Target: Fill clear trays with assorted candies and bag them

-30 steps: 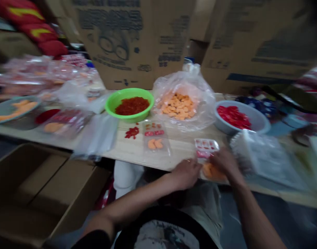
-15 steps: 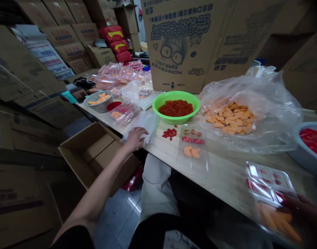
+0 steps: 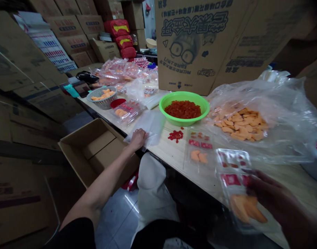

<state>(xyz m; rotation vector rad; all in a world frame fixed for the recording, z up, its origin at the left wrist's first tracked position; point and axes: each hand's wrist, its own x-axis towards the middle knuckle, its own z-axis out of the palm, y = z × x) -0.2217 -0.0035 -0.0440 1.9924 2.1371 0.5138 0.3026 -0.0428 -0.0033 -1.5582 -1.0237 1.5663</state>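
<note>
My left hand (image 3: 138, 139) is at the table's front edge, its fingers curled together on the near end of a flat stack of clear plastic bags (image 3: 153, 125). My right hand (image 3: 271, 193), blurred, grips the side of a clear compartment tray (image 3: 232, 169). Small red pieces lie in its upper compartments, red packets in the middle and orange shaped pieces (image 3: 243, 207) at the bottom. A similar filled tray (image 3: 199, 147) lies on the table to its left. Loose red pieces (image 3: 175, 135) lie between that tray and the bags.
A green bowl (image 3: 161, 110) of red pieces stands behind the bags. To its right is a large plastic bag (image 3: 285, 138) of orange pieces. A big carton (image 3: 184, 74) stands behind. At left are a grey basket (image 3: 103, 103), packed trays (image 3: 127, 111) and an open carton (image 3: 80, 166) below table level.
My right hand has brought the filled tray leftward, close to the tray on the table. My left fingers have closed in on the plastic bags. The view has shifted slightly.
</note>
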